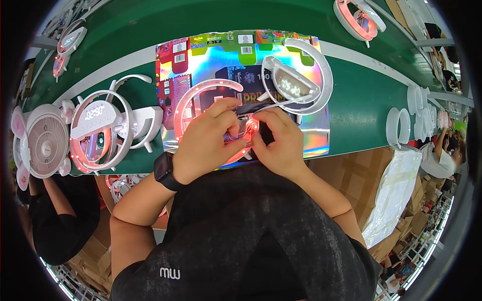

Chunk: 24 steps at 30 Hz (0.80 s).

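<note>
My left hand (213,138) and my right hand (279,144) meet in front of my chest, fingers bent in pinches. Between their fingertips are thin wires (234,136) in red light; the exact spot gripped is partly hidden. Around the left hand curves an open ring lamp (185,103), glowing red, its lower part covered by that hand. Beyond the right hand lies a white ring lamp (326,75) with a digital clock unit (291,85) inside it. A pale cable (273,105) runs from the clock unit toward my fingers.
Flattened shiny printed cardboard (316,130) covers the green table (351,108) under the work. At left stand a lit clock lamp (100,125) and a round fan (46,140). White rings (398,126) stand at right. Another lamp (356,20) lies far right. A co-worker's arm (60,195) is at left.
</note>
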Each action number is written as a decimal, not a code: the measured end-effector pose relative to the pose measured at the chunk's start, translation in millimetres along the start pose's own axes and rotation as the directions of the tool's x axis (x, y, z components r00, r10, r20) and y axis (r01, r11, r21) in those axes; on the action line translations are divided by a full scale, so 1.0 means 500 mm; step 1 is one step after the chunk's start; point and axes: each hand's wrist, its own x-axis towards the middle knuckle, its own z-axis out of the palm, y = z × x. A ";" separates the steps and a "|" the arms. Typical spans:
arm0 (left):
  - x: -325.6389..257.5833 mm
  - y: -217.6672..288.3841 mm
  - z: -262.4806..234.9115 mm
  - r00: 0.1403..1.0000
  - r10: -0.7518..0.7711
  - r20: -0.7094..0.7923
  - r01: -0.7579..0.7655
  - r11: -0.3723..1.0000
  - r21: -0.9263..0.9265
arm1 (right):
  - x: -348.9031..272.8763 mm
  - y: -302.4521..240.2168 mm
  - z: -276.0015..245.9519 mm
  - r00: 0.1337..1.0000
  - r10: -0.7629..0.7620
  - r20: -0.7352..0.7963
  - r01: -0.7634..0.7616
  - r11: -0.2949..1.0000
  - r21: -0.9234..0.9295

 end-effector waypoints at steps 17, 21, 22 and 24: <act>-0.017 0.015 0.050 0.997 -0.018 -0.080 0.048 0.918 0.394 | 0.005 -0.003 -0.006 0.998 -0.052 0.037 0.054 0.997 -0.052; -0.007 0.019 0.021 0.986 -0.156 0.053 0.141 0.968 0.209 | 0.011 0.002 -0.010 0.994 -0.088 0.058 0.092 0.993 -0.076; -0.006 0.016 0.017 0.996 -0.079 0.030 0.072 0.980 0.184 | 0.012 0.003 -0.010 0.994 -0.093 0.064 0.097 0.993 -0.063; -0.004 0.018 0.014 1.000 -0.003 0.006 0.003 0.987 0.160 | 0.012 0.006 -0.006 0.992 -0.117 0.050 0.120 0.991 -0.061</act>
